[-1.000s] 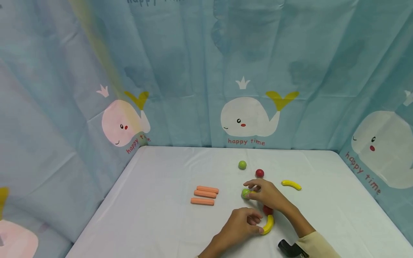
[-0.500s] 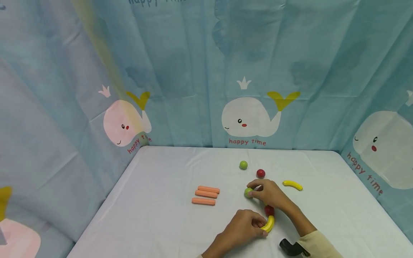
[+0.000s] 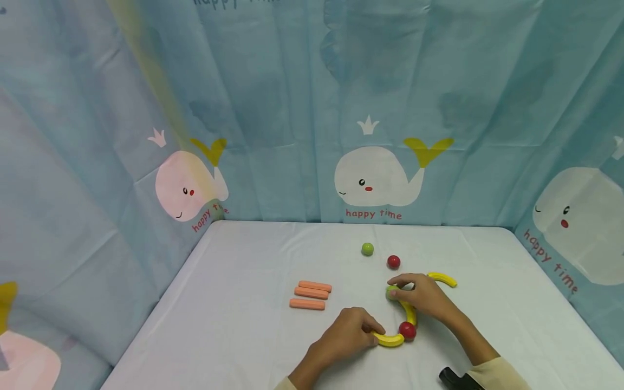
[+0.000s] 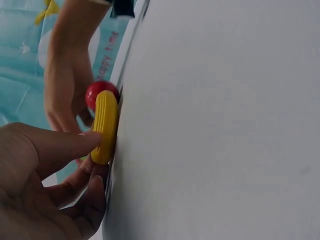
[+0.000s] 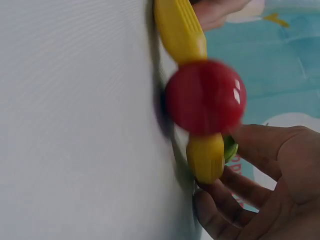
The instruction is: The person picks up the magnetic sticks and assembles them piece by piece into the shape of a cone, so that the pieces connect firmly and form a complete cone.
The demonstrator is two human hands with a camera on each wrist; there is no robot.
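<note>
My left hand (image 3: 347,331) pinches one end of a yellow toy banana (image 3: 389,340) between thumb and fingers. The banana's other end meets a red ball (image 3: 407,331), close up in the right wrist view as a glossy red ball (image 5: 205,97). From that ball a second yellow toy banana (image 3: 410,313) curves away to a green ball (image 3: 391,293). My right hand (image 3: 424,295) holds this green ball between thumb and fingers, hiding part of it. In the left wrist view, my thumb lies against the ribbed banana (image 4: 105,125).
Three orange sausage-like sticks (image 3: 311,293) lie left of the hands. Farther back are another green ball (image 3: 368,249), another red ball (image 3: 394,262) and a third banana (image 3: 442,279). A black device (image 3: 460,379) sits by the right sleeve. A whale-print curtain (image 3: 273,135) hangs behind the white table (image 3: 234,303).
The left hand has swung its banana from steep to nearly level, its far end now at the red ball. The right hand has shifted right with the green ball; the second banana has come into view.
</note>
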